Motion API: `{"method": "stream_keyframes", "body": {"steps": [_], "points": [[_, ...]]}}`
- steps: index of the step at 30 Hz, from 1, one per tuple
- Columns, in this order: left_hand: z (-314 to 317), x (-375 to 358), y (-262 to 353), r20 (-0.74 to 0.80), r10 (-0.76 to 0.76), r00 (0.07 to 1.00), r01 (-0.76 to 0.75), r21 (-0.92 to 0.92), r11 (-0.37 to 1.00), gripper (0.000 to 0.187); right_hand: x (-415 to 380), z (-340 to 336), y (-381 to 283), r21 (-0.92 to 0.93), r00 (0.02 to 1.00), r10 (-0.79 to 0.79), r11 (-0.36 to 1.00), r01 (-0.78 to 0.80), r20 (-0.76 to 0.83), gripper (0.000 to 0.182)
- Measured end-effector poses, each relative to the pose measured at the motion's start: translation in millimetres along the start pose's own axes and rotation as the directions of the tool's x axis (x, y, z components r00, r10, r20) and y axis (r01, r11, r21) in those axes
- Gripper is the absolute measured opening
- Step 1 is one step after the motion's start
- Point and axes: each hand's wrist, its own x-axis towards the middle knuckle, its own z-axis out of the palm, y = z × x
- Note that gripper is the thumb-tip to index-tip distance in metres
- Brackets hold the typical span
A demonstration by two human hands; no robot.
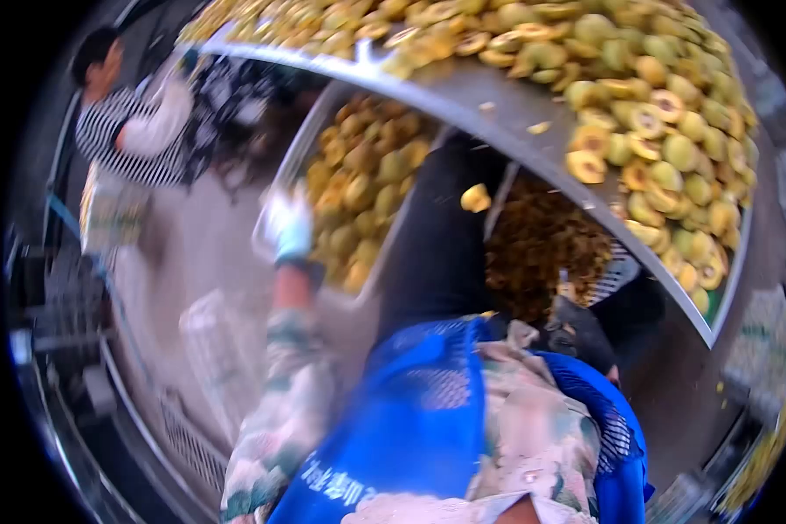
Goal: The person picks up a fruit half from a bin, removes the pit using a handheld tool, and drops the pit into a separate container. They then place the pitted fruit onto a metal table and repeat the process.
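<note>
My left hand (pixel 288 229), in a white and light blue glove, is at the left side of a crate (pixel 391 234) of whole yellow fruit (pixel 362 192). It is smeared by motion, so its fingers and any hold are unclear. My right hand (pixel 578 336), in a dark glove, is low in front of my body beside a container of brown pieces (pixel 541 244). Its fingers look closed round something small with a pale tip, which I cannot make out. A halved fruit (pixel 475 198) shows over my dark trouser leg.
A metal-edged table (pixel 498 118) holds a large heap of halved yellow fruit (pixel 664 131) across the top and right. A person in a striped top (pixel 135 135) sits at the upper left. Stacked crates (pixel 764 349) stand at the right; a pale bag-like object (pixel 214 349) lies lower left.
</note>
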Motion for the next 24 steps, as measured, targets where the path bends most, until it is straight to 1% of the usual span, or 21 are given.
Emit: {"method": "stream_keyframes", "body": {"steps": [1, 2, 3, 4, 5, 7, 8, 9, 10, 11, 12, 13, 15, 17, 19, 21, 22, 23, 24], "points": [[69.5, 43.4, -120.7, -0.227, 0.362, 0.904, -0.237, 0.440, 0.866, 0.058, -0.2, -2.9, 4.7, -0.026, 1.000, -0.018, 0.999, 0.018, -0.002, 0.019], [91.1, 57.8, -198.3, 0.068, 0.473, 0.878, -0.425, 0.562, 0.709, 0.063, 0.1, -4.0, 4.7, -0.069, 1.000, -0.026, 0.997, 0.026, -0.005, 0.020], [82.4, 71.5, -169.5, 0.150, 0.386, 0.910, -0.406, 0.508, 0.760, 0.060, -1.0, -5.7, 5.8, -0.110, 0.999, -0.032, 0.994, 0.030, -0.020, 0.021], [49.6, 77.1, -133.2, 0.250, 0.288, 0.924, -0.376, 0.465, 0.802, 0.058, -3.3, -3.2, 0.9, -0.183, 0.998, -0.020, 0.983, 0.010, -0.055, 0.023], [12.0, 71.9, -102.1, 0.362, 0.171, 0.916, -0.329, 0.436, 0.838, 0.056, -5.8, -0.7, -3.6, -0.253, 0.996, -0.008, 0.967, -0.015, -0.090, 0.026], [-34.5, 54.5, 12.8, 0.350, 0.283, 0.893, -0.346, 0.132, 0.929, 0.047, -1.7, 3.3, -13.8, -0.349, 0.993, -0.039, 0.937, -0.001, -0.108, 0.031], [-34.6, 55.6, 48.9, 0.251, 0.447, 0.859, -0.456, -0.024, 0.890, 0.045, 0.2, 3.6, -16.5, -0.365, 0.991, -0.094, 0.929, 0.054, -0.094, 0.034], [-31.6, 52.3, 83.5, 0.129, 0.584, 0.802, -0.562, -0.172, 0.809, 0.044, 3.3, 8.9, -15.5, -0.261, 0.985, -0.103, 0.963, 0.063, -0.142, 0.025], [-41.9, 29.1, 135.0, 0.094, 0.707, 0.701, -0.683, -0.199, 0.703, 0.045, 6.5, 14.0, -14.5, -0.153, 0.976, -0.111, 0.985, 0.083, -0.189, 0.025], [-44.8, 1.5, 183.2, 0.050, 0.811, 0.583, -0.785, -0.222, 0.579, 0.046, 9.6, 19.2, -13.4, -0.046, 0.964, -0.120, 0.993, 0.112, -0.236, 0.034], [-30.4, -14.6, 214.5, 0.084, 0.859, 0.505, -0.825, -0.244, 0.509, 0.047, 7.3, 19.9, -14.4, -0.002, 0.972, -0.128, 0.992, 0.130, -0.196, 0.033], [-15.3, -28.7, 242.9, 0.114, 0.899, 0.422, -0.859, -0.265, 0.437, 0.047, 11.7, 8.1, -2.3, -0.074, 0.964, -0.196, 0.980, 0.185, -0.182, 0.031], [32.8, -59.2, 284.7, 0.058, 0.975, 0.213, -0.922, -0.318, 0.220, 0.051, 20.3, -15.4, 21.9, -0.214, 0.932, -0.330, 0.931, 0.295, -0.149, 0.028], [57.0, -92.4, 327.6, 0.358, 0.916, 0.178, -0.944, -0.201, 0.262, 0.055, 16.2, -22.7, 28.4, -0.369, 0.889, -0.447, 0.846, 0.385, -0.097, 0.027], [56.8, -124.5, 359.8, 0.585, 0.798, 0.143, -0.950, -0.146, 0.277, 0.054, 9.2, -24.4, 26.3, -0.505, 0.842, -0.537, 0.740, 0.445, -0.044, 0.026], [89.1, -134.2, 365.0, 0.497, 0.866, 0.054, -0.975, -0.163, 0.154, 0.049, -0.4, -21.1, 18.2, -0.642, 0.794, -0.607, 0.598, 0.479, 0.027, 0.026], [104.3, -137.5, 367.8, 0.489, 0.870, 0.058, -0.961, -0.210, 0.182, 0.044, -4.3, -20.2, 15.0, -0.705, 0.769, -0.636, 0.516, 0.487, 0.066, 0.026], [99.4, -145.9, 368.5, 0.463, 0.886, 0.035, -0.945, -0.272, 0.180, 0.041, -7.5, -19.7, 12.4, -0.752, 0.745, -0.660, 0.439, 0.491, 0.101, 0.026], [108.3, -153.1, 369.2, 0.452, 0.891, 0.029, -0.960, -0.235, 0.150, 0.043, -10.2, -19.3, 9.9, -0.782, 0.723, -0.679, 0.383, 0.492, 0.123, 0.026]]}}
